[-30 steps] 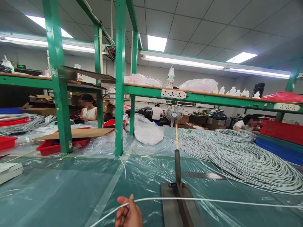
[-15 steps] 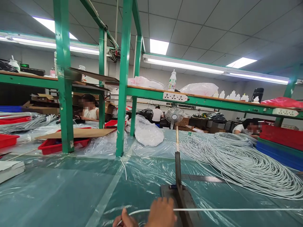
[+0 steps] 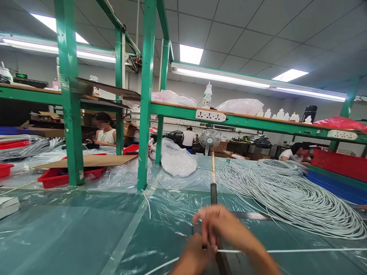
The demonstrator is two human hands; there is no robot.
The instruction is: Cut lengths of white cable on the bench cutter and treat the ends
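Both hands meet low at the cutter (image 3: 213, 198), the upright lever standing on the plastic-covered bench (image 3: 71, 229). The left hand (image 3: 192, 256) sits just in front of the cutter's base, fingers closed on the white cable (image 3: 286, 251). The right hand (image 3: 222, 227) lies over the cutter's base with fingers curled narrow, pinching the same cable where it crosses. From there the cable runs off to the right, in front of the big heap of coiled cable (image 3: 286, 194) that lies to the cutter's right. This looks like the positioning step; the next move would call for a steady cable and fingers clear of the blade.
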